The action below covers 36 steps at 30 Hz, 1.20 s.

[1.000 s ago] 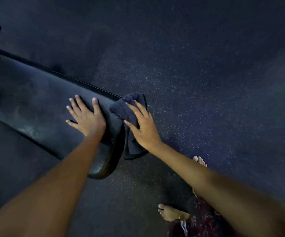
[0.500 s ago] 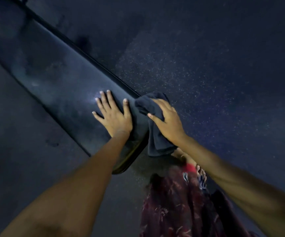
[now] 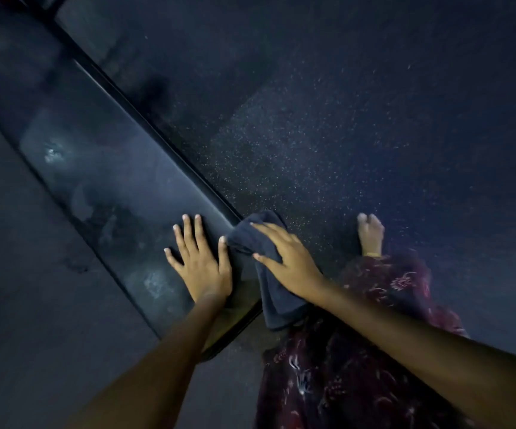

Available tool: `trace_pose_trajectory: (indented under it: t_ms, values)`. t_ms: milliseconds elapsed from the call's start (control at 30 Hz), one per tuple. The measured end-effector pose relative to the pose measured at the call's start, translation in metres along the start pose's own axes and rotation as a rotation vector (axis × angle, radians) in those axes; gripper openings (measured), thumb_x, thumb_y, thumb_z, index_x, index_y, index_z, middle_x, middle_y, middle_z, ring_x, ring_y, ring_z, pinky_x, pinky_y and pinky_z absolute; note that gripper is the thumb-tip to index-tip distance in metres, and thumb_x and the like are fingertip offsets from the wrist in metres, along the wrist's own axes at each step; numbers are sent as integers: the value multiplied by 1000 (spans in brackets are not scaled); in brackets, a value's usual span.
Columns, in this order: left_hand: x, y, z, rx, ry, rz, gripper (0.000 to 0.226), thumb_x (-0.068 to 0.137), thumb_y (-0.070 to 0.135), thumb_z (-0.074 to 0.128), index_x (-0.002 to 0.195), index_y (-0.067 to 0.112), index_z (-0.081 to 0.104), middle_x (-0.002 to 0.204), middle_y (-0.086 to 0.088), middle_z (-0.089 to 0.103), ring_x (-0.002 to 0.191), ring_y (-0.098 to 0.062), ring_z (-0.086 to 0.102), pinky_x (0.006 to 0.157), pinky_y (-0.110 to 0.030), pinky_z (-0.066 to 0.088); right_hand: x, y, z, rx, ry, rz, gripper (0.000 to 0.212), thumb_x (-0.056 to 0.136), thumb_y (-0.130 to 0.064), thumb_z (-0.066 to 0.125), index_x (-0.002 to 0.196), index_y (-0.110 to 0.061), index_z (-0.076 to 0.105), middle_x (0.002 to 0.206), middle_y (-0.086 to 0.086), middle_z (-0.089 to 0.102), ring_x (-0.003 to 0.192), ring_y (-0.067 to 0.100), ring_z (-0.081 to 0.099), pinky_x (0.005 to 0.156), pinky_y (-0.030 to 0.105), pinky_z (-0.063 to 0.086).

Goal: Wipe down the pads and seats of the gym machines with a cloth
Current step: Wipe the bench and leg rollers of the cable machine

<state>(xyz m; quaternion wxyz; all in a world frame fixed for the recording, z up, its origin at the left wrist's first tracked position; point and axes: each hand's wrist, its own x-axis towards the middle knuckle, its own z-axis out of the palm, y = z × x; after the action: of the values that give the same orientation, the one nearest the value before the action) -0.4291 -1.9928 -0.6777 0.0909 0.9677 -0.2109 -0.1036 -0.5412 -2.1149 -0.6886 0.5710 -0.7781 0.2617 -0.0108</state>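
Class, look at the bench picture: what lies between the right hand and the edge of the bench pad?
In the head view, the dark cloth lies there: the right hand presses it flat-fingered against the side edge of the bench pad, and its lower part hangs down.

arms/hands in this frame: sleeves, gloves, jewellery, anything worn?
Both forearms are bare, with no sleeves in view. The left hand and right hand wear no gloves, and no rings or watch show. Fingernails look short and pale. Lower down is a dark maroon patterned garment, and a thin yellow band sits at the ankle of the bare foot.
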Motion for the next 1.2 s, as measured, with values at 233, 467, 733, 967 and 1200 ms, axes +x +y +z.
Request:
trace_pose_trajectory:
  t_ms: [233,467,733,967,1200]
  values:
    - [-1,-1,-2,-19,-7,-21,64,94,49,20,150,18,23,158,3,14,146,-13,1,116,-48,-5,96,-32,10,52,-99,-30,61,92,-21,60,147,-23,34,150,3,38,132,28,41,109,35,33]
    - [1,-2,-1,-87,-6,-14,63,93,44,20,148,14,30,156,1,19,146,-15,5,115,-48,-4,14,-7,-2,-209,-192,-125,59,94,-47,38,149,-37,19,159,-9,15,138,39,25,108,56,30]
    - [46,-6,-26,-271,156,-74,59,96,38,27,134,-3,46,144,-20,41,133,-28,36,111,-49,22,88,-27,7,-125,-202,-136,60,95,-30,54,148,-33,27,159,-6,17,121,35,39,104,48,36]
    - [147,-12,-28,-97,138,-287,49,103,23,33,150,9,23,160,-5,13,147,-22,8,116,-47,-1,3,-2,-10,-138,-270,-72,57,93,-41,31,149,-41,17,158,-10,18,119,35,43,100,48,41]
    - [148,-16,-16,-42,159,-310,57,98,37,28,149,12,25,159,-2,18,147,-22,9,116,-45,2,86,-71,1,-289,-235,224,69,98,-42,42,152,-27,2,155,4,21,122,34,42,88,40,46]
